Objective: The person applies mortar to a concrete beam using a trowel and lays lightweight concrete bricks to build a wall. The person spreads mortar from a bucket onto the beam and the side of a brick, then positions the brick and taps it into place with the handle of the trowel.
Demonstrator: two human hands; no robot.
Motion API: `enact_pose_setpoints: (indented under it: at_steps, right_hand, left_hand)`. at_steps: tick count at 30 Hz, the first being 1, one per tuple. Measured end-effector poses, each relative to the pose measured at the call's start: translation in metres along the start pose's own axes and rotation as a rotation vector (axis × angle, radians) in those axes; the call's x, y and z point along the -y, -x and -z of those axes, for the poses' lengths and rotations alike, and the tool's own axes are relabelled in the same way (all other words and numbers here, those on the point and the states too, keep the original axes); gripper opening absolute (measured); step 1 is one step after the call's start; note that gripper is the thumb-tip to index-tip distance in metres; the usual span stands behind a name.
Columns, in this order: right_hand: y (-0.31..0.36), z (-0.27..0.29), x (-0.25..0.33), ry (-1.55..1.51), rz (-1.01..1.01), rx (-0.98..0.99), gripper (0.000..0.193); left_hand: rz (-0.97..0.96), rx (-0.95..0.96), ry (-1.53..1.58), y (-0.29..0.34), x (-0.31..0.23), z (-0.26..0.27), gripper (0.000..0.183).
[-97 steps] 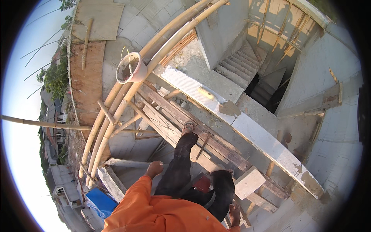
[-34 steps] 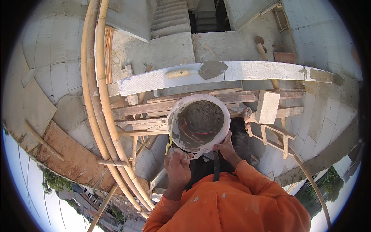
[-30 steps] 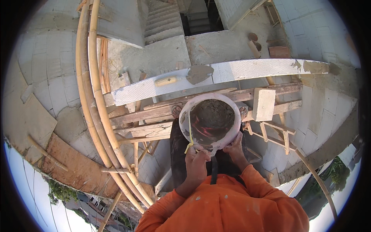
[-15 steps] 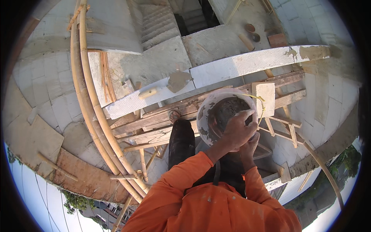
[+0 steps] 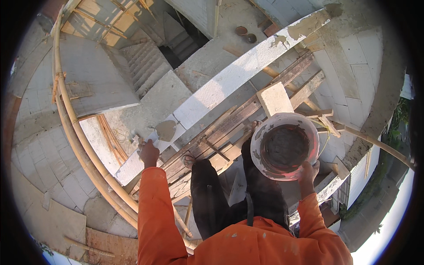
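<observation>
gap left of bucket (image 5: 257, 154), block (image 5: 274, 98) beyond

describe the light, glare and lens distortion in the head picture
Head view: poles bow at left; sky at lower right is blown white. Also head view: the ledge is part shaded, part brighter, and the bucket is darker inside than at its rim.

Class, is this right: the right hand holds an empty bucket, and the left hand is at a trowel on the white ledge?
Not empty: the head view shows grey mortar in the bucket. The right hand holds it; the left hand is at the trowel on the white ledge.
</observation>
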State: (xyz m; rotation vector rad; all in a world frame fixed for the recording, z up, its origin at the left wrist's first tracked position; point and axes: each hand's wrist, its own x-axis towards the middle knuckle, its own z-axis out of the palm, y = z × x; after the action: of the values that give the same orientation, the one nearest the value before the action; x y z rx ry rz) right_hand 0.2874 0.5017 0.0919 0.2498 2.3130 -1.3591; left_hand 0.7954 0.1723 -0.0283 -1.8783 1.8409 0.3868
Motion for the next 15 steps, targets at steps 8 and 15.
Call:
enact_pose_setpoints:
  at_steps: [8,15]
  right_hand:
    - [-0.063,0.088,0.013,-0.187,-0.078,-0.251,0.032]
    - [-0.116,0.131,0.015,-0.162,-0.161,-0.36,0.035]
  left_hand:
    - [0.067,0.081,0.303,0.103,-0.053,0.047,0.028]
    - [0.087,0.017,0.38,0.198,-0.08,0.053,0.026]
